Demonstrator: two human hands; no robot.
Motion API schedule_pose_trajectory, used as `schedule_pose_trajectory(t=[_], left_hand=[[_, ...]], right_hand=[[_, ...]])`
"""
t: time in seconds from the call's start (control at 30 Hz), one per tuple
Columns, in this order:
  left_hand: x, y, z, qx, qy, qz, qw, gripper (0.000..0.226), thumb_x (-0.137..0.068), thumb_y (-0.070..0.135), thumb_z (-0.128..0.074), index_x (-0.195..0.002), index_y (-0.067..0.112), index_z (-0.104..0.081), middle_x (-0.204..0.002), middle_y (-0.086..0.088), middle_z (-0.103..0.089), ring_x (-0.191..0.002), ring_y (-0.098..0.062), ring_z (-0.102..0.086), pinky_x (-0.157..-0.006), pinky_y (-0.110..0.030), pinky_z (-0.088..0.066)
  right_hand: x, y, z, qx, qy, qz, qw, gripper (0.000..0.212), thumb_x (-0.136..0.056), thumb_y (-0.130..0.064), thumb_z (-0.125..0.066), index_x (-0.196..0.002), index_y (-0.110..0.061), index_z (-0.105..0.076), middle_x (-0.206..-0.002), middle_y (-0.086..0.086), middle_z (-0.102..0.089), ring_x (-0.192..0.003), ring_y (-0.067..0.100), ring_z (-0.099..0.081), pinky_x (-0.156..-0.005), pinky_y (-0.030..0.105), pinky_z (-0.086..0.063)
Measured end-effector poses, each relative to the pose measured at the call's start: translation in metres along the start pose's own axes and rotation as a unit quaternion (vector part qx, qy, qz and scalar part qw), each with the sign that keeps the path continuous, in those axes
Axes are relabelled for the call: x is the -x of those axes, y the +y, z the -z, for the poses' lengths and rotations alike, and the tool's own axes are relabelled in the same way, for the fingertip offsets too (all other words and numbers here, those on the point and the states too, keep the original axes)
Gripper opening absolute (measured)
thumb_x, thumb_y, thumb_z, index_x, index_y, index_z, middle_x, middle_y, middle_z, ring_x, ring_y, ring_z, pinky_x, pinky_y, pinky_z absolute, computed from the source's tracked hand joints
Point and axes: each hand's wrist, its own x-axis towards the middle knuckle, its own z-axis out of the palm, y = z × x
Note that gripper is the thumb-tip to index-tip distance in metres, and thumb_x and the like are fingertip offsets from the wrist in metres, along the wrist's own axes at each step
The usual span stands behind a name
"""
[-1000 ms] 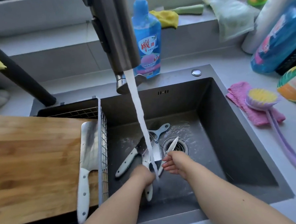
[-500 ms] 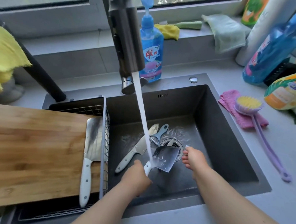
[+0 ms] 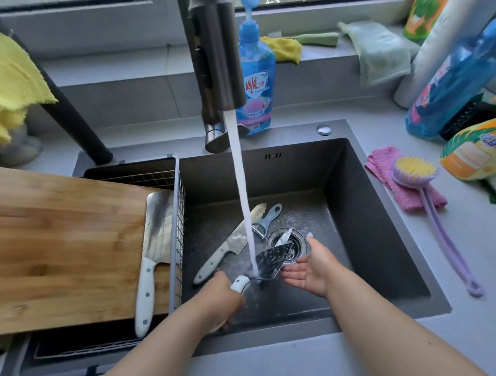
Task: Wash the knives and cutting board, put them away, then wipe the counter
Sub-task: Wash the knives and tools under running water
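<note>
2 knives, peeler in sink; left hand grips cleaver (under stream); right hand open.

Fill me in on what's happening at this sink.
A person is rinsing a cleaver under the running tap. The left hand grips its white handle; the right hand is open beside the blade, not holding anything. A knife, a peeler and a small knife lie in the sink. Another cleaver rests on the cutting board.
</note>
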Motion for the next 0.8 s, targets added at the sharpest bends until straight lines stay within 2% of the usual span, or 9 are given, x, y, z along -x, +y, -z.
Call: schedule_pose_trajectory(t=[0.1, 0.23, 0.37, 0.5, 0.6, 0.7, 0.8], left_hand=[[-0.001, 0.010, -0.001, 0.113, -0.084, 0.043, 0.989, 0.008, -0.086, 0.004, -0.056, -0.086, -0.002, -0.052, -0.061, -0.014, -0.054, -0.037, -0.016, -0.047, -0.038, -0.019, -0.038], [0.001, 0.020, 0.000, 0.219, -0.148, 0.077, 0.961, 0.014, -0.095, 0.010, -0.047, -0.093, -0.002, -0.053, -0.071, -0.013, -0.057, -0.043, -0.014, -0.058, -0.035, -0.017, -0.040], [0.007, 0.022, 0.008, 0.273, -0.206, 0.099, 0.934, 0.023, -0.096, 0.016, -0.044, -0.101, -0.002, -0.058, -0.070, -0.007, -0.062, -0.047, -0.011, -0.058, -0.039, -0.016, -0.040], [0.010, 0.017, 0.013, 0.346, -0.260, 0.113, 0.894, 0.030, -0.094, 0.017, -0.042, -0.100, -0.006, -0.061, -0.066, -0.006, -0.059, -0.045, -0.009, -0.050, -0.035, -0.014, -0.036], [0.010, 0.011, 0.016, 0.396, -0.280, 0.124, 0.866, 0.034, -0.091, 0.017, -0.041, -0.102, -0.009, -0.060, -0.067, -0.008, -0.055, -0.041, -0.010, -0.048, -0.031, -0.014, -0.036], [0.012, 0.006, 0.019, 0.386, -0.277, 0.116, 0.872, 0.037, -0.090, 0.019, -0.040, -0.102, -0.009, -0.061, -0.066, -0.008, -0.052, -0.039, -0.009, -0.045, -0.030, -0.013, -0.032], [0.013, 0.004, 0.021, 0.328, -0.259, 0.096, 0.904, 0.039, -0.093, 0.020, -0.038, -0.108, -0.006, -0.062, -0.066, -0.006, -0.055, -0.042, -0.010, -0.047, -0.032, -0.016, -0.034]], right_hand=[[-0.001, 0.001, -0.002, 0.026, -0.011, -0.005, 1.000, 0.085, -0.093, -0.063, -0.031, -0.142, 0.006, -0.024, -0.133, 0.033, -0.048, -0.121, 0.044, -0.051, -0.104, 0.051, -0.040], [-0.004, 0.002, -0.001, 0.078, 0.008, -0.008, 0.997, 0.084, -0.092, -0.065, -0.031, -0.138, 0.005, -0.032, -0.130, 0.033, -0.050, -0.116, 0.043, -0.055, -0.096, 0.048, -0.045], [-0.006, 0.004, 0.002, 0.128, 0.040, -0.025, 0.991, 0.081, -0.093, -0.063, -0.032, -0.137, 0.004, -0.034, -0.128, 0.030, -0.052, -0.114, 0.041, -0.057, -0.095, 0.046, -0.048], [-0.004, 0.006, -0.001, 0.087, -0.008, -0.048, 0.995, 0.081, -0.094, -0.061, -0.031, -0.141, 0.005, -0.030, -0.134, 0.031, -0.047, -0.119, 0.043, -0.052, -0.098, 0.047, -0.044], [-0.003, 0.005, 0.001, 0.022, -0.044, -0.046, 0.998, 0.079, -0.094, -0.060, -0.032, -0.138, 0.005, -0.035, -0.122, 0.030, -0.054, -0.106, 0.040, -0.058, -0.084, 0.046, -0.051], [-0.002, 0.003, 0.003, -0.010, -0.066, -0.058, 0.996, 0.083, -0.093, -0.061, -0.034, -0.135, 0.010, -0.040, -0.118, 0.030, -0.057, -0.096, 0.038, -0.060, -0.075, 0.045, -0.051], [0.000, 0.003, 0.003, -0.018, -0.071, -0.054, 0.996, 0.082, -0.092, -0.061, -0.035, -0.131, 0.011, -0.043, -0.114, 0.029, -0.060, -0.097, 0.039, -0.060, -0.075, 0.045, -0.051]])
